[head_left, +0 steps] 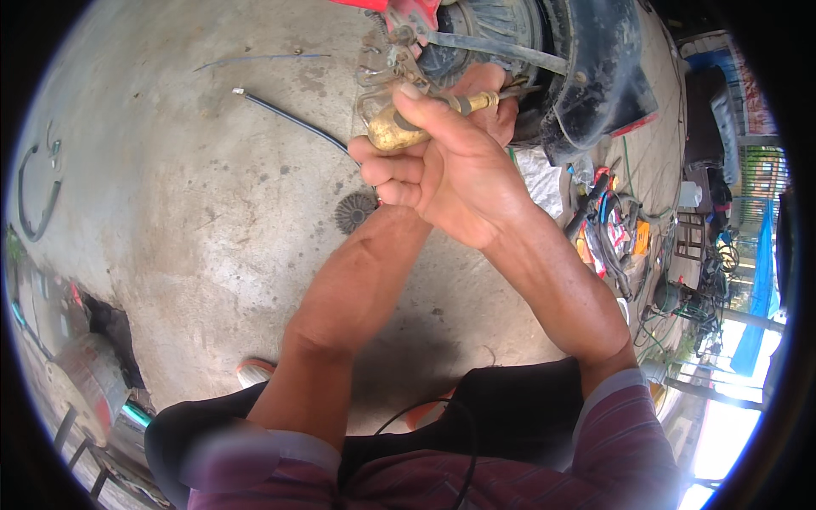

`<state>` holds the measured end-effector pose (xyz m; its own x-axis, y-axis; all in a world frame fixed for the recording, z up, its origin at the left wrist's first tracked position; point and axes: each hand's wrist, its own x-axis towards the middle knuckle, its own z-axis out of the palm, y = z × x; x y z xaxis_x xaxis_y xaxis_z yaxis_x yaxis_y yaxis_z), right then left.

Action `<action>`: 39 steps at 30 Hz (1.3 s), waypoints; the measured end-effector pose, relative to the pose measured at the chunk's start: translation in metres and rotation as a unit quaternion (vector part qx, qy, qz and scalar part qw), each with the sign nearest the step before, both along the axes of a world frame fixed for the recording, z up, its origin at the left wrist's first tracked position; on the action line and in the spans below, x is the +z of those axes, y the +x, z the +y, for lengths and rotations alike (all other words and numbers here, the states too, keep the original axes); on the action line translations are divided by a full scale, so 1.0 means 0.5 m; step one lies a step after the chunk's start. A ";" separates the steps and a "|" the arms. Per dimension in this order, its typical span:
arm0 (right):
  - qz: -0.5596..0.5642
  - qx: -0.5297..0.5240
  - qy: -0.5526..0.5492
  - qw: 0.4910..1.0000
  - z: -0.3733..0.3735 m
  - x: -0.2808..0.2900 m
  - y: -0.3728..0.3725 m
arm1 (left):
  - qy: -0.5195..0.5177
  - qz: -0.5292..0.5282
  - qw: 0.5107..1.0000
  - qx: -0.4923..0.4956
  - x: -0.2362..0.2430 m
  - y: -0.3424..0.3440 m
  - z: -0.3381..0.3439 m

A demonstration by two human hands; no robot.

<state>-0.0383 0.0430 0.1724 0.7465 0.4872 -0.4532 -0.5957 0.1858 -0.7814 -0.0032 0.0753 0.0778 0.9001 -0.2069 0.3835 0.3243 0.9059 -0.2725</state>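
My right hand is closed round the worn yellow handle of a screwdriver, thumb lying along it. The handle's narrow end points right, toward a dark wheel under a dusty black mudguard. Crossing beneath my right wrist, my left forearm leads up to my left hand, which is beside the wheel, close to the screwdriver's far end. Most of its fingers are hidden, so its grip cannot be made out. Rusty metal parts sit just left of the wheel.
A black cable and a toothed round metal part lie on the concrete floor. Bags and tangled cables are heaped at right. A curved dark hose lies far left, with a round drum-like object at lower left.
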 end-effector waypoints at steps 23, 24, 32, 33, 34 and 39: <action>-0.020 -0.043 -0.027 0.999 0.043 0.010 -0.002 | 0.561 0.114 0.777 0.260 0.019 0.041 -0.034; -0.018 -0.041 -0.031 0.999 0.040 0.002 0.001 | 0.573 0.116 0.768 0.261 0.021 0.046 -0.041; 0.000 -0.023 -0.027 0.999 0.032 -0.009 0.002 | 0.684 0.120 0.663 0.279 0.038 0.039 -0.043; 0.004 -0.017 -0.025 1.000 0.032 -0.009 0.002 | 0.690 0.122 0.656 0.279 0.042 0.037 -0.042; 0.006 -0.013 -0.026 1.000 0.030 -0.009 0.002 | 0.695 0.123 0.652 0.276 0.043 0.037 -0.043; 0.001 -0.011 -0.025 1.000 0.029 -0.010 0.000 | 0.715 0.126 0.637 0.258 0.047 0.032 -0.051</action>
<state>-0.0384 0.0574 0.1676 0.7560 0.4466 -0.4785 -0.5936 0.1599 -0.7887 0.0129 0.0498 0.1014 0.9855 0.1663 -0.0348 -0.0087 0.2537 0.9673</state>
